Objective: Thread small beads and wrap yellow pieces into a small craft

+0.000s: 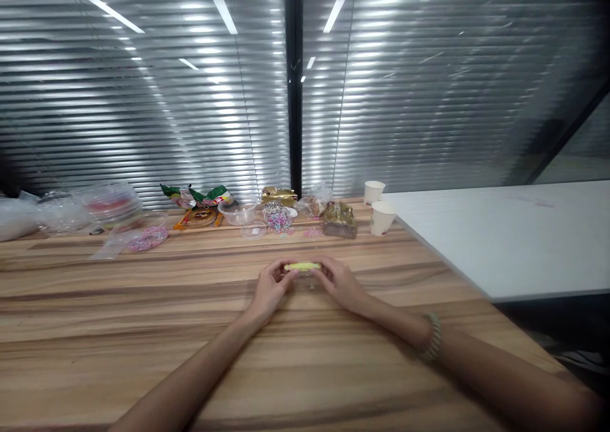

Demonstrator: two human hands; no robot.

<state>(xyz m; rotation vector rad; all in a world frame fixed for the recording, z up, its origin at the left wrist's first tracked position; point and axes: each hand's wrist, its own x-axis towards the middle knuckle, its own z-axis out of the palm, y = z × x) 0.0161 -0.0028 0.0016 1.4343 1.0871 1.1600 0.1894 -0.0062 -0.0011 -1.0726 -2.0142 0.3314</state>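
Observation:
A small yellow-green stick-like piece [303,267] lies level between my two hands, over the middle of the wooden table [143,330]. Its left end is pinched by the thumb and fingers of my left hand [271,287]. At the other end, my right hand [342,284] grips it the same way. A few tiny clear bits [311,286] show just below the piece, too small to make out. A beaded band [432,337] circles my right wrist.
Paper cups [382,218], a brown-gold packet [340,220], a clear bowl [237,213], colourful small pieces [279,218], green snack bags [210,196] and stacked plastic lids [109,204] line the back. A white table [505,241] adjoins at the right.

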